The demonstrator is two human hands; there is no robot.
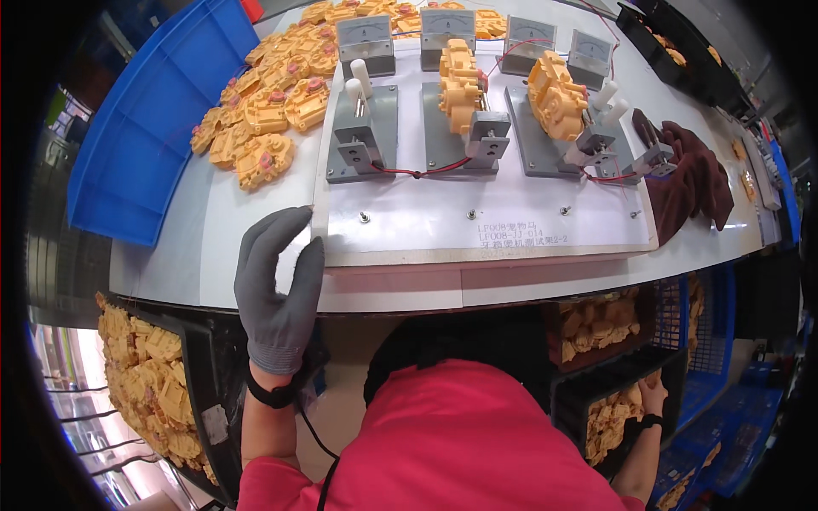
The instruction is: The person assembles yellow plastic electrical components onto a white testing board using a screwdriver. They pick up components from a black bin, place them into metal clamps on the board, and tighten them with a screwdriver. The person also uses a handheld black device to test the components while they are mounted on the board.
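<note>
My left hand, in a grey glove, is over the table's front edge beside the test board. Its thumb and fingers are apart with nothing between them. Low on the right, my bare right hand reaches into a black bin of yellow plastic gearbox housings; its fingertips cannot be made out against them. On the board, one yellow gearbox sits in the middle fixture and another gearbox leans in the right fixture. The left fixture holds no gearbox and shows two white posts.
Several analog meters line the board's back. Yellow gearboxes are heaped at the back left beside a blue bin. A dark brown cloth lies right of the board. Another bin of yellow parts stands at lower left.
</note>
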